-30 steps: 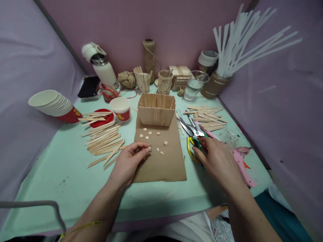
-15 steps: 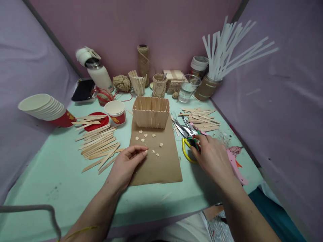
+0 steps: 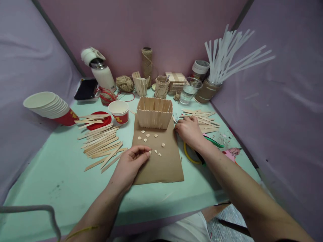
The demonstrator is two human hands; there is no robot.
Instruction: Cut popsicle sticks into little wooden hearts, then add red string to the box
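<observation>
Between the thumb and fingertips of my left hand (image 3: 135,161) is a small wooden piece (image 3: 150,152), pinched above the brown cardboard sheet (image 3: 158,171). Several small pale wood pieces (image 3: 155,135) lie scattered on that cardboard. At its far end stands a box made of craft sticks (image 3: 154,118). My right hand (image 3: 189,129) reaches over the yellow-handled scissors (image 3: 189,156) and a green-handled tool (image 3: 214,141), right of the box. Its fingers are bent down toward the table beside loose craft sticks (image 3: 208,121); whatever they touch is hidden beneath them.
Craft sticks (image 3: 101,144) lie piled at left near a red lid (image 3: 107,123), a paper cup (image 3: 119,109) and stacked cups (image 3: 50,106). Along the back stand a white bottle (image 3: 103,75), twine (image 3: 124,84), a clear cup of water (image 3: 188,92) and a jar of white strips (image 3: 208,90).
My right hand has left the scissor handles and moved forward and left, nearer the box. My left hand keeps its pinch over the cardboard. The whole view has shifted slightly.
</observation>
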